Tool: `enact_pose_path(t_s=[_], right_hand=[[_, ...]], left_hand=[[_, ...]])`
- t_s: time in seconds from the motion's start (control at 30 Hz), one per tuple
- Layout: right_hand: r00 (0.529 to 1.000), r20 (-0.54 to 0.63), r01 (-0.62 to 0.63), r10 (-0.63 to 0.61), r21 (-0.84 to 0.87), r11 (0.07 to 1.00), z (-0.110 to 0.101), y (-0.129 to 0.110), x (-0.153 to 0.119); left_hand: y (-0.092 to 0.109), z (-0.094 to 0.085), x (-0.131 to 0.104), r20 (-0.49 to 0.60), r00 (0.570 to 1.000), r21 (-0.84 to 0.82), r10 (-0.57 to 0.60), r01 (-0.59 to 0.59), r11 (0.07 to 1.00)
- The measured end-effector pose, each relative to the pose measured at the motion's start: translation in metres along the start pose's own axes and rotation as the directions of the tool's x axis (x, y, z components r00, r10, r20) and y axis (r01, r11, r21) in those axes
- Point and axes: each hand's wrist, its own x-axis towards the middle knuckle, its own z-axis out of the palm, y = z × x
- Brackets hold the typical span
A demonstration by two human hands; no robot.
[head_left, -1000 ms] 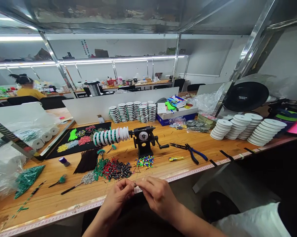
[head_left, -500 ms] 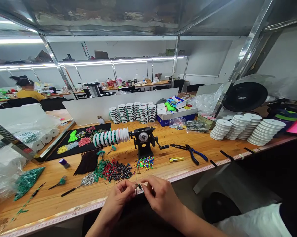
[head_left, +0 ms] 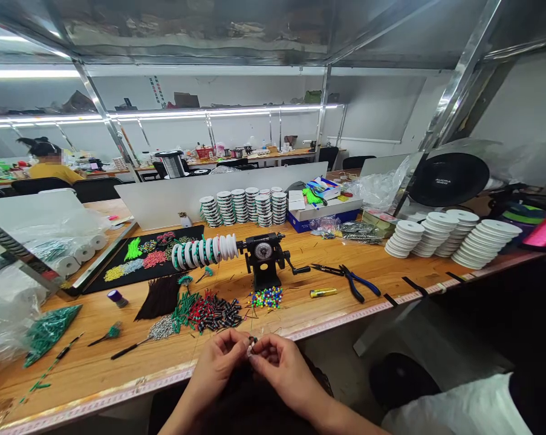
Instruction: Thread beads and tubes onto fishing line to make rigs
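At the bench's front edge, my left hand (head_left: pixel 221 365) and my right hand (head_left: pixel 284 370) meet with fingertips pinched together. A small dark piece (head_left: pixel 253 340) shows between them, too small to name, and the fingers cover most of it. Just beyond lie a heap of black, red and green small tubes (head_left: pixel 216 314) and a pile of multicoloured beads (head_left: pixel 267 297). Behind these stands a black hand-crank winder (head_left: pixel 264 260), its shaft carrying a row of white spools (head_left: pixel 204 251) wound with green bits.
Pliers (head_left: pixel 361 284), scissors-like pliers (head_left: pixel 328 269) and a yellow tube (head_left: pixel 323 292) lie right of the winder. White spool stacks (head_left: pixel 485 243) stand at the right. A black mat (head_left: pixel 100 284) with coloured parts and a purple-capped bottle (head_left: pixel 117 298) are at the left. A person in yellow (head_left: pixel 50 169) sits far off.
My right hand has shifted slightly left and turned, its fingertips now closer to the left hand's. The small dark piece is more covered. My left hand has barely moved.
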Motion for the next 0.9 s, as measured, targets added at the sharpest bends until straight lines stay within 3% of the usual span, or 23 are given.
enact_pose_path(t_s=[0.07,0.17,0.23,0.3,0.33,0.47,0.53,0.6,0.67,0.8,0.9], right_hand=[[0.972,-0.014,0.222,-0.236,-0.289,0.931,-0.005,-0.003,-0.002],[0.838,0.140,0.502,-0.527,-0.577,0.644,-0.013,-0.009,-0.001],[0.741,0.289,0.623,-0.606,-0.633,0.460,-0.019,-0.014,0.004],[0.695,0.373,0.683,-0.615,-0.611,0.401,-0.024,-0.020,0.014],[0.713,0.376,0.677,-0.591,-0.586,0.444,-0.026,-0.023,0.019],[0.893,0.274,0.450,-0.358,-0.512,0.731,-0.028,-0.032,0.046],[0.929,0.243,0.366,-0.278,-0.502,0.784,-0.027,-0.033,0.061],[0.945,0.249,0.311,-0.211,-0.493,0.813,-0.026,-0.032,0.076],[0.951,0.277,0.260,-0.136,-0.481,0.837,-0.025,-0.032,0.089],[0.950,0.298,0.230,-0.090,-0.479,0.847,-0.023,-0.038,0.098],[0.968,0.161,0.249,-0.194,-0.494,0.833,-0.020,-0.042,0.080]], left_hand=[[0.004,0.002,-0.003,-0.025,0.998,0.077,0.050,-0.048,0.996],[0.006,0.004,-0.009,-0.072,0.985,0.216,0.158,-0.139,0.966],[0.005,0.005,-0.011,-0.063,0.949,0.381,0.309,-0.263,0.886],[0.004,0.005,-0.012,0.007,0.880,0.547,0.474,-0.400,0.735],[0.002,0.004,-0.011,0.057,0.836,0.604,0.546,-0.464,0.648],[-0.008,-0.008,-0.002,0.303,0.675,0.714,0.673,-0.628,0.309],[-0.015,-0.017,0.004,0.402,0.627,0.745,0.667,-0.647,0.159],[-0.021,-0.027,0.010,0.454,0.589,0.746,0.668,-0.661,0.076],[-0.022,-0.032,0.014,0.455,0.589,0.705,0.668,-0.696,0.133],[-0.013,-0.023,0.018,0.225,0.767,0.589,0.601,-0.598,0.543],[-0.004,-0.011,0.016,0.068,0.835,0.558,0.547,-0.486,0.673]])
